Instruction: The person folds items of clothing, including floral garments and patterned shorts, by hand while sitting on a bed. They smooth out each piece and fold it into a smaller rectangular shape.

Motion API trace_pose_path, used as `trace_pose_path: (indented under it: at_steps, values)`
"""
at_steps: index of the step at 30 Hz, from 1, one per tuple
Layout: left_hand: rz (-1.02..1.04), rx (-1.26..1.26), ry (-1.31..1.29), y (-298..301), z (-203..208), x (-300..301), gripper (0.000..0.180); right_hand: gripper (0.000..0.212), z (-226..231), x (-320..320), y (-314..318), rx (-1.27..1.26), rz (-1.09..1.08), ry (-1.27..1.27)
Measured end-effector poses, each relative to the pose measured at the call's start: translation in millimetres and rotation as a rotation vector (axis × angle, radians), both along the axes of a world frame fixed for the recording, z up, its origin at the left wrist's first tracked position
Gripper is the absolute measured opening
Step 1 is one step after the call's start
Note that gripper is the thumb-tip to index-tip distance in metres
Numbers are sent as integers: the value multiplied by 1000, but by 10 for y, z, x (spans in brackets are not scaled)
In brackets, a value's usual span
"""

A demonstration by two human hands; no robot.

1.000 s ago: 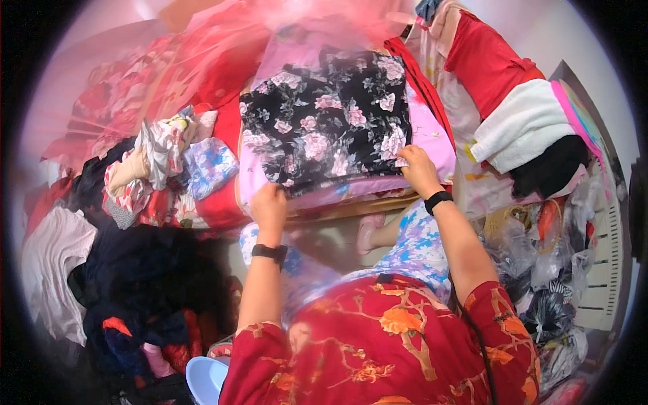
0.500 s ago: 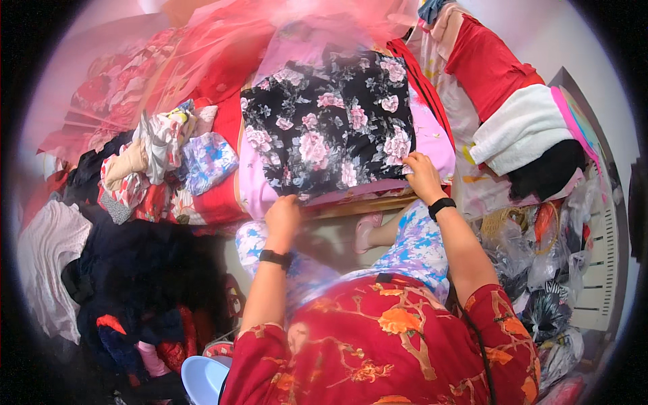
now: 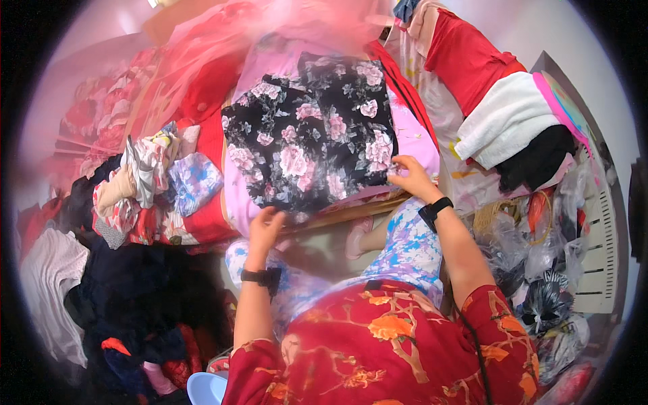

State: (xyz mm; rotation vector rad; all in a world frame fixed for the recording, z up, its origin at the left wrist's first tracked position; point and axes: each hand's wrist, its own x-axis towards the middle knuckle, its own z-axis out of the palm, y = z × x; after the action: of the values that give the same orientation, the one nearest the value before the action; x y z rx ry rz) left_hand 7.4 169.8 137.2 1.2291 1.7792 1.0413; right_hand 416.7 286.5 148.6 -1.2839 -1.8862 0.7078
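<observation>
A black garment (image 3: 304,145) with pink and grey roses lies roughly spread out and doubled over on a pink sheet (image 3: 416,135) in front of me. Its far left part is creased, and its kind is not clear. My left hand (image 3: 264,233) is just off its near left edge, fingers loosely apart and holding nothing. At the near right corner, my right hand (image 3: 413,181) has thumb and forefinger parted, close to the cloth or barely touching it. Both wrists wear dark bands.
Crumpled clothes (image 3: 145,179) are heaped left of the garment, with dark clothes (image 3: 148,283) lower down. To the right lie a white towel (image 3: 509,121), a red cloth (image 3: 466,61) and plastic bags (image 3: 543,304). A pale blue basin (image 3: 206,389) stands at lower left.
Both hands have let go of the garment's near edge, and their fingers have parted. The garment's far left part has become more rumpled. The whole view has shifted slightly.
</observation>
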Motion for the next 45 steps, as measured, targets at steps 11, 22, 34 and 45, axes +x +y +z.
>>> trace_pose_path:
  at_steps: [11, 22, 34, 45]
  values:
    - [322, 197, 244, 417, -425, -207, 28, 45, 54, -212, 309, -156, -371, -123]
    - [616, 233, -290, 298, -584, -615, 23, 11, -189, 76, 261, -229, -422, 274]
    - [542, 149, -663, 227, -243, -434, 23, 20, -114, -60, 290, -448, -494, 632]
    - [528, 182, -596, 40, -568, -629, 8, 7, -384, 416, 224, -328, -581, 540]
